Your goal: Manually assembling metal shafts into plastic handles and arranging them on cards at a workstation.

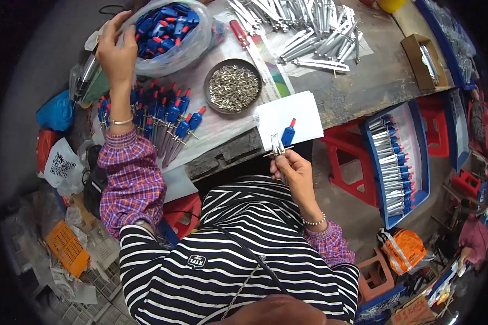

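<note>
My left hand (117, 54) is raised with fingers apart at the left side of a clear plastic bag (187, 60). Blue plastic pieces with red tips (165, 30) fill that bag. Closer in, my right hand (295, 176) grips a silver metal bar with a thin cross pin (277, 144), its far end over a stack of white paper (309, 116). One blue piece with a red tip (289, 134) lies on the paper just beyond the bar. How far the bar runs inside my fingers is hidden.
A round dish of small metal pins (234, 86) sits mid-table, near a red-handled tool (238, 32). Silver bars (325, 38) are heaped behind. Assembled blue-and-silver pieces (171, 116) stand at left; more fill a blue tray (396, 168) at right, beside a red stool (352, 162).
</note>
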Available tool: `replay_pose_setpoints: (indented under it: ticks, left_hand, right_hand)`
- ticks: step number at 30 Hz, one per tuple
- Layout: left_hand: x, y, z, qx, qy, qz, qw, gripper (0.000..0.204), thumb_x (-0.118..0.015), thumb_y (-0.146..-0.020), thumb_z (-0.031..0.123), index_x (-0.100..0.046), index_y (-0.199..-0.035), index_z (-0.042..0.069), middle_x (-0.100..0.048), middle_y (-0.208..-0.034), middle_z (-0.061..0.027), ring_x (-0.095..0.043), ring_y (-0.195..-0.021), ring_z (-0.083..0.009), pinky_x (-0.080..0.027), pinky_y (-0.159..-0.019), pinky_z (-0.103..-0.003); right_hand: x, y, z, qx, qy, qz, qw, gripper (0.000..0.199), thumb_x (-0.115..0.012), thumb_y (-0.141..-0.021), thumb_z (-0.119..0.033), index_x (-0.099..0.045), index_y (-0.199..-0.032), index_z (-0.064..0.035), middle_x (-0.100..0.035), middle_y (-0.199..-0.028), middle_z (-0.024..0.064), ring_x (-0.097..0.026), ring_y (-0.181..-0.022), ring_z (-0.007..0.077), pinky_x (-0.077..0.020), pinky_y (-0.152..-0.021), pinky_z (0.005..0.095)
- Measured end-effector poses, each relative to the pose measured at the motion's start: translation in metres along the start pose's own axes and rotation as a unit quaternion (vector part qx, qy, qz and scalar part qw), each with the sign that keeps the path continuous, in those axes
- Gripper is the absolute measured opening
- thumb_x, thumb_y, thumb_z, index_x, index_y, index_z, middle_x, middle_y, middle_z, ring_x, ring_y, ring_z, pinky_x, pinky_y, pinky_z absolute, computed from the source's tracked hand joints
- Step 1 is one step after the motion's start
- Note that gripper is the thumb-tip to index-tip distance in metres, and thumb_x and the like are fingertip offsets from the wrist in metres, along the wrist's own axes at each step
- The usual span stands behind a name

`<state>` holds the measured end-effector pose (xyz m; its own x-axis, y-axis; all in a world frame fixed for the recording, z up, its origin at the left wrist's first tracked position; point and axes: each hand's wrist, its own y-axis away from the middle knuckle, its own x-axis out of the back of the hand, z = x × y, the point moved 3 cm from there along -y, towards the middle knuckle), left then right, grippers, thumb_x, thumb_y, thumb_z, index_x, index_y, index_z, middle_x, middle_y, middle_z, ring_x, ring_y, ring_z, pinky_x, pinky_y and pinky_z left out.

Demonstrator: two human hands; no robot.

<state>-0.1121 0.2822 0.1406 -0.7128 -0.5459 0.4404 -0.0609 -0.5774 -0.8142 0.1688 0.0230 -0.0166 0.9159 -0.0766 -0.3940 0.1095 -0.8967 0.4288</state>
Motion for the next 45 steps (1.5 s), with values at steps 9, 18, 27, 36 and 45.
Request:
replay_pose_setpoints:
  ticks: [9, 18, 27, 36, 45]
  left_hand:
    - [-0.074, 0.113, 0.151, -0.156, 0.191, -0.395, 0.885, 0.016, -0.059, -0.072, -0.001, -0.064, -0.087, 0.004, -0.063, -0.093, -0.0102, -0.060, -0.094, -0.0275, -0.050, -0.080, -0.037]
    - [-0.113, 0.149, 0.183, -0.183, 0.243, -0.510, 0.805, 0.027, -0.062, -0.066, 0.000, -0.060, -0.092, 0.007, -0.057, -0.101, -0.0055, -0.053, -0.100, -0.0269, -0.049, -0.080, -0.034]
    - [-0.112, 0.148, 0.175, -0.196, 0.237, -0.451, 0.838, 0.025, -0.060, -0.064, 0.001, -0.058, -0.088, 0.004, -0.058, -0.095, -0.0083, -0.056, -0.095, -0.0244, -0.048, -0.080, -0.033]
    - [-0.075, 0.138, 0.158, 0.099, 0.354, -0.476, 0.799, 0.027, -0.067, -0.076, 0.011, -0.064, -0.099, -0.001, -0.067, -0.088, -0.0129, -0.064, -0.068, -0.0217, -0.050, -0.063, -0.030]
    - [-0.041, 0.145, 0.137, 0.290, 0.396, -0.506, 0.710, 0.025, -0.057, -0.080, -0.003, -0.064, -0.104, 0.000, -0.066, -0.086, -0.0107, -0.064, -0.069, -0.0136, -0.050, -0.063, -0.024]
  right_hand:
    - [0.017, 0.014, -0.007, 0.012, -0.022, 0.029, 0.999, 0.019, -0.050, -0.093, -0.013, -0.057, -0.096, 0.0037, -0.058, -0.074, 0.0048, -0.051, -0.061, 0.0064, -0.0444, -0.059, 0.0189]
    - [0.027, 0.025, -0.006, 0.004, -0.042, 0.047, 0.998, 0.019, -0.050, -0.093, -0.012, -0.057, -0.097, 0.0057, -0.059, -0.075, 0.0057, -0.052, -0.062, 0.0073, -0.0468, -0.060, 0.0208]
    - [0.031, 0.026, -0.004, -0.003, -0.008, 0.050, 0.999, 0.014, -0.051, -0.091, -0.009, -0.056, -0.087, 0.0033, -0.057, -0.074, 0.0065, -0.051, -0.061, 0.0077, -0.0456, -0.058, 0.0213]
    - [0.017, 0.029, -0.010, -0.032, 0.042, 0.022, 0.998, 0.016, -0.052, -0.091, -0.012, -0.057, -0.087, 0.0031, -0.058, -0.071, 0.0058, -0.050, -0.058, 0.0067, -0.0447, -0.054, 0.0195]
    - [-0.001, 0.027, -0.013, -0.052, 0.059, -0.009, 0.997, 0.016, -0.052, -0.091, -0.012, -0.057, -0.086, 0.0036, -0.057, -0.070, 0.0050, -0.050, -0.058, 0.0075, -0.0448, -0.056, 0.0204]
